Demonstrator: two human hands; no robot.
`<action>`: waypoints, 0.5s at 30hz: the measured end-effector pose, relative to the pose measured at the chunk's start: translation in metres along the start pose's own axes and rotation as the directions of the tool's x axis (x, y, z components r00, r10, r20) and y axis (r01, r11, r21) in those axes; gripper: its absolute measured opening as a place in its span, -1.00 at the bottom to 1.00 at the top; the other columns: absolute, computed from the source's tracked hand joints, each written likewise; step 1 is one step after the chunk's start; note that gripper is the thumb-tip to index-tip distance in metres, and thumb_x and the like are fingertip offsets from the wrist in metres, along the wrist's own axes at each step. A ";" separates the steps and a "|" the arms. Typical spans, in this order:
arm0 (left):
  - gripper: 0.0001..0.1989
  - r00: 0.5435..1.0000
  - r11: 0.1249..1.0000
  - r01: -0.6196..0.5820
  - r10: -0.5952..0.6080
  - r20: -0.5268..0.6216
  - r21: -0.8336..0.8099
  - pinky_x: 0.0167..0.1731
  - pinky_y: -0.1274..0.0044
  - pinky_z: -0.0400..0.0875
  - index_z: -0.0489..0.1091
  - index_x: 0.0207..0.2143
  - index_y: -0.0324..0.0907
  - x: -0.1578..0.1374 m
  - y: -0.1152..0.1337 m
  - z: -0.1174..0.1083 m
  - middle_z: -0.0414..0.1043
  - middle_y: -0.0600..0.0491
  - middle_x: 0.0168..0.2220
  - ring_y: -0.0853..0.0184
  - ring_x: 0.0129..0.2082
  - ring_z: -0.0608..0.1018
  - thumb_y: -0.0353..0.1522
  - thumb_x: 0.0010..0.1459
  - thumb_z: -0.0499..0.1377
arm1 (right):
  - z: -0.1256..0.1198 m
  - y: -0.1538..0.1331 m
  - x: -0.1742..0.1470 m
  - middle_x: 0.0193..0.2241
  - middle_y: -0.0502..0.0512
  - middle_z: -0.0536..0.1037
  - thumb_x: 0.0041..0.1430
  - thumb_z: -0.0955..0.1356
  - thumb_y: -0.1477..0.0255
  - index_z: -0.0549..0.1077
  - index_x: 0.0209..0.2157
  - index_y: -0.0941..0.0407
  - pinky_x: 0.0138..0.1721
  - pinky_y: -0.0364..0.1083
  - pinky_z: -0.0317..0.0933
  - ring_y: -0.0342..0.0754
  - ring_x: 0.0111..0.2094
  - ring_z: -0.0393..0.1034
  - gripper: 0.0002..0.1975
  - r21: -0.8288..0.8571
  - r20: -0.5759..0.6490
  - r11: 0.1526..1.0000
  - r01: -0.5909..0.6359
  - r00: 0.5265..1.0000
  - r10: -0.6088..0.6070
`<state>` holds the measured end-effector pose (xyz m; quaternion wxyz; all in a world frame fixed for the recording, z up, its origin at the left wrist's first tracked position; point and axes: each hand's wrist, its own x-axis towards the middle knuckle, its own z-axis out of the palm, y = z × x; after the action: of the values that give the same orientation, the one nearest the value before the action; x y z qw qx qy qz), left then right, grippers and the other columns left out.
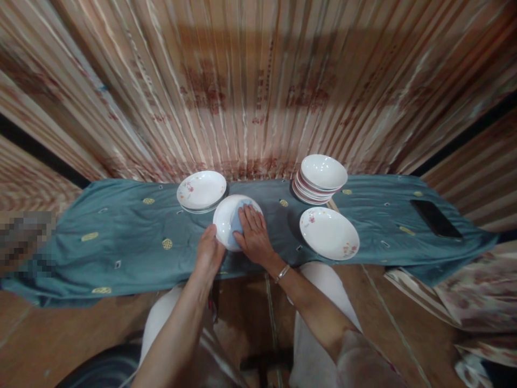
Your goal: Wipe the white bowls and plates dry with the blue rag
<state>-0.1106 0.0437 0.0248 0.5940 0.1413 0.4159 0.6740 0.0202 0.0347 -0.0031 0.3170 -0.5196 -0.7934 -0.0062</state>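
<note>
Your left hand (209,252) pinches the dish (223,216) rim; your right hand (254,236), fingers slightly spread, apparently wipes with the cloth (238,220); next, hold steady.

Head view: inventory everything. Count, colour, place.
Dish: 1, white, centre
Cloth: 1, blue, on dish
Plates: 2+, white, back left
Bowls: several, white, back right
Plate: 1, white, front right
Phone: 1, black, far right
Tablecloth: 1, teal, underneath
Curtain: 1+, pinkish-brown, behind
Poles: 2, dark, either side
Round object: 1, black, lower left
Fabric: some, pale, lower right
Floor: 1, brown, below
Bracelet: 1, silver, right wrist
Legs: 2, white trousers, below
Left hand: 1, bare, dish rim
Right hand: 1, bare, on cloth
</note>
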 end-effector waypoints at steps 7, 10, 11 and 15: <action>-0.92 0.999 1.000 -0.008 0.008 0.040 -0.015 0.00 0.36 0.42 0.47 -0.37 -0.30 0.008 -0.005 -0.005 0.58 -0.06 -0.37 0.27 -0.29 0.60 -0.45 0.05 0.21 | 0.003 0.008 -0.016 0.32 0.41 0.12 0.38 0.13 0.30 0.06 0.32 0.35 0.30 0.19 -0.04 0.15 0.38 -0.12 -0.41 0.049 -0.025 0.995 -0.085 0.996 0.086; -0.92 0.998 1.000 0.009 -0.008 0.059 -0.007 0.01 0.34 0.41 0.47 -0.37 -0.29 0.011 -0.005 -0.007 0.58 -0.07 -0.36 0.22 -0.23 0.60 -0.44 0.05 0.22 | 0.005 0.006 -0.026 0.31 0.40 0.14 0.38 0.11 0.35 0.07 0.32 0.33 0.30 0.18 0.00 0.11 0.38 -0.14 -0.44 0.115 -0.042 0.991 -0.070 0.996 0.075; -0.93 0.998 1.000 0.018 -0.018 0.061 -0.007 0.00 0.35 0.41 0.46 -0.38 -0.28 0.012 -0.006 -0.008 0.58 -0.07 -0.37 0.23 -0.23 0.60 -0.44 0.06 0.21 | 0.006 0.005 -0.030 0.31 0.38 0.15 0.39 0.10 0.37 0.06 0.32 0.31 0.31 0.18 0.00 0.09 0.38 -0.14 -0.45 0.136 -0.048 0.989 -0.064 0.996 0.071; -0.94 0.995 0.999 0.027 -0.024 0.101 -0.033 -0.04 0.37 0.43 0.43 -0.40 -0.24 0.013 -0.009 -0.008 0.57 -0.02 -0.39 0.28 -0.30 0.59 -0.41 0.09 0.18 | 0.011 -0.010 -0.046 0.33 0.30 0.11 0.38 0.09 0.48 -0.01 0.36 0.21 0.31 0.18 0.02 0.04 0.39 -0.19 -0.46 0.179 -0.073 0.982 -0.051 0.995 0.065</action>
<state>-0.1136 0.0518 0.0096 0.6252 0.1596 0.3753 0.6655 0.0180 -0.0043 -0.0320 0.3929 -0.5114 -0.7624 0.0533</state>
